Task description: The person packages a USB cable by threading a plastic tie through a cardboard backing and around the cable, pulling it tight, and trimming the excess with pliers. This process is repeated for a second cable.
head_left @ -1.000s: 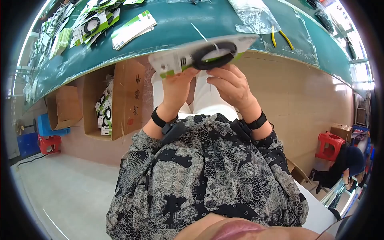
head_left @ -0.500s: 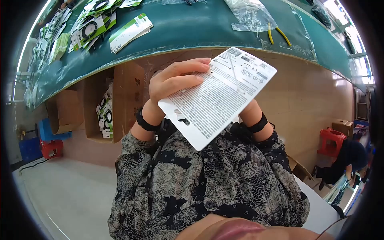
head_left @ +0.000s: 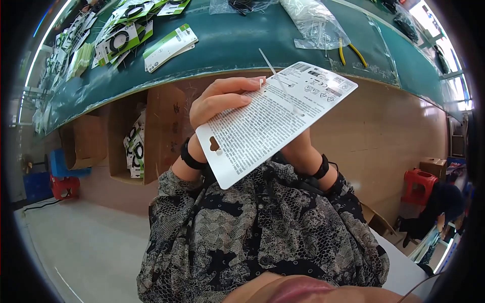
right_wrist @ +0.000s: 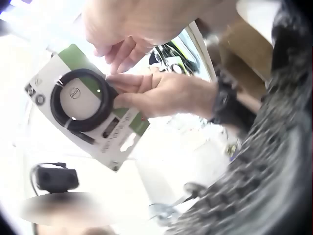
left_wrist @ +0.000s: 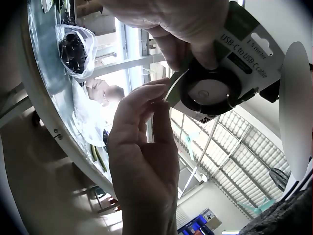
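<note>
A white and green blister card is tilted with its printed back up in the head view. My left hand holds it, fingers over the back and thumb on the front. A coiled black USB-C cable lies on the front, beside the thumb. A thin white cable tie crosses the back from a small hole and sticks out past the far edge. My right hand is mostly hidden under the card in the head view; its thumb and finger come together at the card's edge. I cannot tell what they pinch.
On the green table are a stack of cards, several carded cables, a bag of cable ties and yellow-handled pliers. Below the table's left side, a cardboard box holds more carded cables. A red stool stands right.
The card has turned over from its cable side to its printed back and come closer to my body. My left fingers now lie across the back, and the tie's tail has lifted from it.
</note>
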Available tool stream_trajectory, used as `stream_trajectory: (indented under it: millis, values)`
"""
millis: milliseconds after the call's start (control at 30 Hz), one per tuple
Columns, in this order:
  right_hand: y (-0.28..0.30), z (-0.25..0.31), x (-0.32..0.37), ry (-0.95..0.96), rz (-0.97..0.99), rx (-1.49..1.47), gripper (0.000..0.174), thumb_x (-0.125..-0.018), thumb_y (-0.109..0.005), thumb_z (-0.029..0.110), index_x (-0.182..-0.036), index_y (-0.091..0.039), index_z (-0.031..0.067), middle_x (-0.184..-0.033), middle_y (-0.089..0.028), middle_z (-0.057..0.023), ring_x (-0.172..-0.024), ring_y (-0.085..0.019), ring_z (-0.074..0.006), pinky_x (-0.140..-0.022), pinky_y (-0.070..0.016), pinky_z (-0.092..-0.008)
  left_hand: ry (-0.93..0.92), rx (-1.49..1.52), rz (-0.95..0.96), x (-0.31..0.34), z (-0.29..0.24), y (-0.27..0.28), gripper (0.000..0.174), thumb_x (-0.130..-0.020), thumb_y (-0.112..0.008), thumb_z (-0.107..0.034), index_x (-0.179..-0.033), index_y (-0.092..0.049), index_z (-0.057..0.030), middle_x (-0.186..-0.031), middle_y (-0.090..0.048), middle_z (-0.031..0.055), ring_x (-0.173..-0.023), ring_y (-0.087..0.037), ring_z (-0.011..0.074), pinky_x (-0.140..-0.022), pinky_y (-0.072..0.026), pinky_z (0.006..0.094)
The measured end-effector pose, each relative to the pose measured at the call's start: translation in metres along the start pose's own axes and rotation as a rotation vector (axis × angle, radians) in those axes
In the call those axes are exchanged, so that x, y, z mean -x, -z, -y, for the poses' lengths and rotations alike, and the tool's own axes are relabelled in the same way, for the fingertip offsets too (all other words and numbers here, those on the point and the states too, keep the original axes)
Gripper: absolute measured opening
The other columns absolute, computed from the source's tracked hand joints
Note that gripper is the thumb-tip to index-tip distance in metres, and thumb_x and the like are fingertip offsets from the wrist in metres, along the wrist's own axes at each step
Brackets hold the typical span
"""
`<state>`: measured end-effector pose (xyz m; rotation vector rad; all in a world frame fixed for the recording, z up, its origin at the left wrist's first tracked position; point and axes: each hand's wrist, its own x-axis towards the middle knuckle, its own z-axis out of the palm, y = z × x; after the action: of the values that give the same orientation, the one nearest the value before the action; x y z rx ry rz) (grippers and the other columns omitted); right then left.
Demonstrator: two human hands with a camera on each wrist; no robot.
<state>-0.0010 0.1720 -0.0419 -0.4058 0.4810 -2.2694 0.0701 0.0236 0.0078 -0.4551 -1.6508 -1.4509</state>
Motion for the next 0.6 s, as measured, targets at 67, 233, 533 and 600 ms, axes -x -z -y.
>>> stream_trajectory:
  millis: [67,233,533,600]
  values:
    - [0.000,0.001,-0.004,-0.104,0.057,-0.115,0.037,-0.092,-0.054,0.016,-0.124,-0.045,-0.0003,-0.118,-0.056,-0.0116,-0.105,-0.057,-0.0211,-0.089,-0.0479,-0.0332,0.003,0.015,0.021,-0.002,-0.002,0.001,0.037,-0.071,-0.076,-0.007,-0.101,-0.056,0.0000,-0.110,-0.057,0.0235,-0.104,-0.061,0.0360,-0.087,-0.0527,0.0412]
    - [-0.071,0.008,-0.007,-0.407,-0.306,0.104,0.031,-0.093,-0.053,0.020,-0.119,-0.050,0.0028,-0.117,-0.057,-0.0093,-0.108,-0.057,-0.0186,-0.089,-0.0504,-0.0333,0.041,-0.032,0.112,-0.003,-0.005,0.005,0.039,-0.075,-0.075,-0.016,-0.103,-0.049,-0.0073,-0.112,-0.054,0.0214,-0.109,-0.057,0.0388,-0.090,-0.0512,0.0428]
    - [-0.079,0.010,0.001,-0.443,-0.360,0.381,0.036,-0.095,-0.048,0.022,-0.126,-0.044,0.0037,-0.125,-0.051,-0.0094,-0.112,-0.052,-0.0184,-0.093,-0.0461,-0.0322,-0.068,-0.002,0.089,-0.012,-0.008,0.005,0.039,-0.070,-0.076,-0.007,-0.102,-0.056,-0.0006,-0.107,-0.058,0.0221,-0.103,-0.061,0.0370,-0.086,-0.0536,0.0410]
    - [-0.077,0.013,0.006,-0.440,-0.307,0.397,0.037,-0.096,-0.047,0.022,-0.127,-0.043,0.0039,-0.127,-0.049,-0.0095,-0.114,-0.051,-0.0184,-0.095,-0.0449,-0.0321,-0.084,-0.065,0.135,-0.014,-0.009,0.006,0.039,-0.069,-0.077,-0.008,-0.102,-0.057,-0.0004,-0.107,-0.058,0.0220,-0.103,-0.061,0.0370,-0.085,-0.0539,0.0408]
